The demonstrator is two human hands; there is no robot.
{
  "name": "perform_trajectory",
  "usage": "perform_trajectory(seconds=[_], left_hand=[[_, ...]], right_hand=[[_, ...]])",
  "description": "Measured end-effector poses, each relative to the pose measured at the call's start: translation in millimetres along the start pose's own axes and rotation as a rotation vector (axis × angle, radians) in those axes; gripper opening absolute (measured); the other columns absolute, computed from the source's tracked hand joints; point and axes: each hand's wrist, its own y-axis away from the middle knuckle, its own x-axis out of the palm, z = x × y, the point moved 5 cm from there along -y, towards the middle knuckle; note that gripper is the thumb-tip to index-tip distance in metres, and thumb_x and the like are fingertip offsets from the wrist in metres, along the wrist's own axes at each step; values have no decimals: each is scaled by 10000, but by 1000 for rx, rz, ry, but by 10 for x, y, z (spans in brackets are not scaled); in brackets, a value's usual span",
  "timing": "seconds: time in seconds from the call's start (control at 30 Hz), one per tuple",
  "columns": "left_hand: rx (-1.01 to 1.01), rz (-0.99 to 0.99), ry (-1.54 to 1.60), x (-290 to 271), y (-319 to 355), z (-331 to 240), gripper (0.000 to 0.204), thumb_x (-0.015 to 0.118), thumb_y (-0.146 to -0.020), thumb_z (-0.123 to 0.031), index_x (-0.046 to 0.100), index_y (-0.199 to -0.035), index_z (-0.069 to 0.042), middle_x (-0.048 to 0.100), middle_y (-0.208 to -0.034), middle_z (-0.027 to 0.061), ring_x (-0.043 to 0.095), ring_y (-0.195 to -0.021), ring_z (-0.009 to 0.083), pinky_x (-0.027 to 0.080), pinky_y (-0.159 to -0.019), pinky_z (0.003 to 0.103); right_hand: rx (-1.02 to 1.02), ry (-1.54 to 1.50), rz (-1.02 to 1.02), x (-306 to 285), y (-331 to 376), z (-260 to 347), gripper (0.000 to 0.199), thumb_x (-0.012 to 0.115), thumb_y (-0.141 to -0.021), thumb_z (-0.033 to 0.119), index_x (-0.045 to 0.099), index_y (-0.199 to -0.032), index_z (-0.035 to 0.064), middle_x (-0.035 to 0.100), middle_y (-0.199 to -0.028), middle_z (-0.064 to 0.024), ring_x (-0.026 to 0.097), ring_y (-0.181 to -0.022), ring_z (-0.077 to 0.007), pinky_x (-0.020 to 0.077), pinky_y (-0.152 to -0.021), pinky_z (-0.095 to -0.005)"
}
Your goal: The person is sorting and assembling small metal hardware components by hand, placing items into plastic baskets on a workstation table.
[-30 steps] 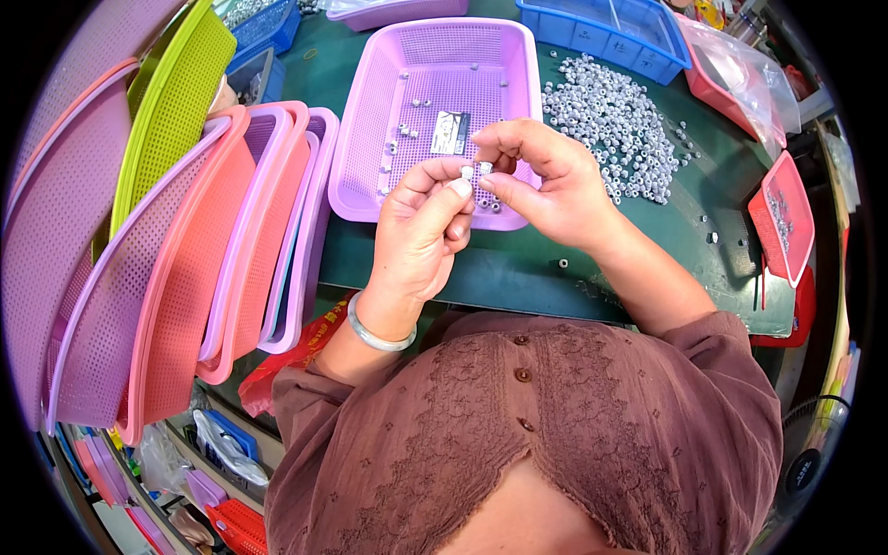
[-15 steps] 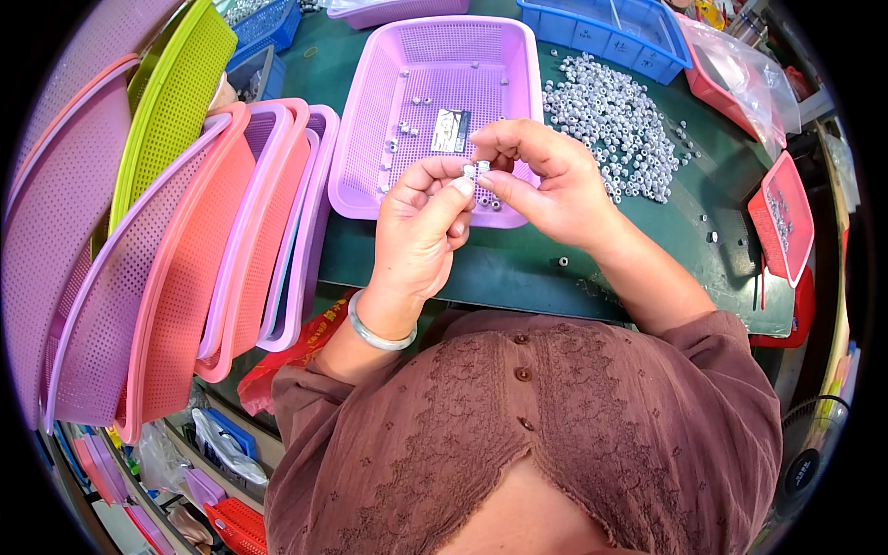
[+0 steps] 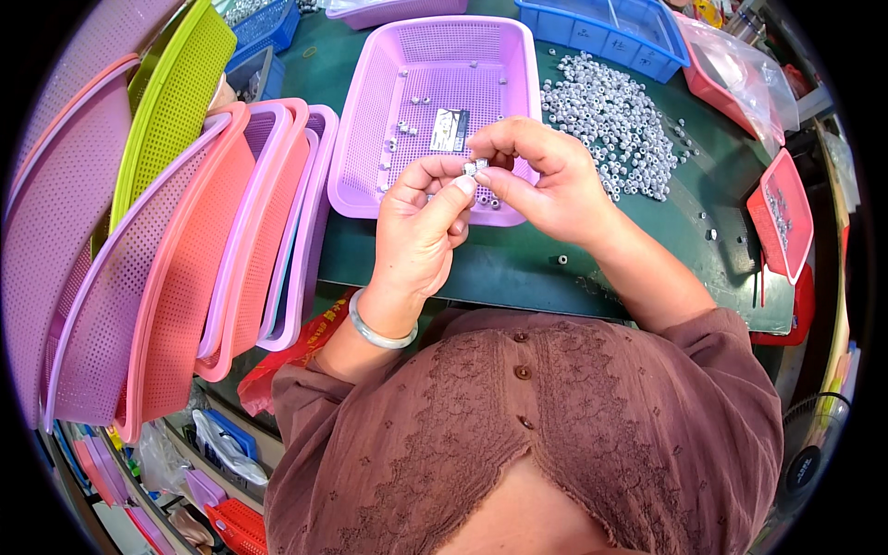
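Note:
My left hand (image 3: 418, 222) pinches a small grey metal nut-like piece (image 3: 470, 170) between thumb and forefinger. In my right hand (image 3: 553, 180), thumb and forefinger grip a second small grey piece (image 3: 482, 163), and the two pieces meet. Both hands are over the near edge of a purple mesh basket (image 3: 348, 205). Several similar pieces and a printed black-and-white card (image 3: 450, 130) lie inside it. To the right of the basket a large heap of these grey pieces (image 3: 606, 120) spreads on the green table. Fingers partly hide the held pieces.
Stacked purple, green and coral mesh baskets (image 3: 185, 277) crowd the left side. A blue divided tray (image 3: 601, 42) stands at the back. At the right, a small coral tray (image 3: 777, 213) holds more small parts. A loose piece (image 3: 562, 260) lies near the table's front edge.
The piece in my right hand, slightly apart before, now touches the one in my left. Both hands otherwise keep almost the same place.

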Motion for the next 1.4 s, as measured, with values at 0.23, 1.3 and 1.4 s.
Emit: perform_trajectory(seconds=[0.23, 1.3, 1.4], left_hand=[[17, -13, 5, 14, 8, -4, 122, 543, -825, -18, 548, -941, -56, 522, -746, 11, 414, -527, 47, 293, -410, 138], [-74, 67, 85, 312, 43, 110, 145, 595, -808, -41, 581, -951, -60, 539, -740, -12, 434, -528, 27, 298, -415, 133], [-78, 83, 57, 388, 21, 144, 134, 599, -804, -39, 574, -935, -59, 534, -732, -12, 432, -526, 27, 295, -416, 133]], right_hand=[[-25, 34, 19, -10, -12, 36, 156, 605, -727, -17, 594, -880, 11, 570, -776, -68, 562, -665, -136, 458, -602, -243], [-47, 94, -65, -277, 186, 212, 106, 600, -739, -6, 600, -844, 10, 571, -783, -60, 556, -660, -122, 449, -591, -226], [3, 64, -67, -362, 238, 196, 103, 592, -746, -6, 599, -848, 9, 566, -787, -50, 539, -663, -109, 439, -602, -221]])
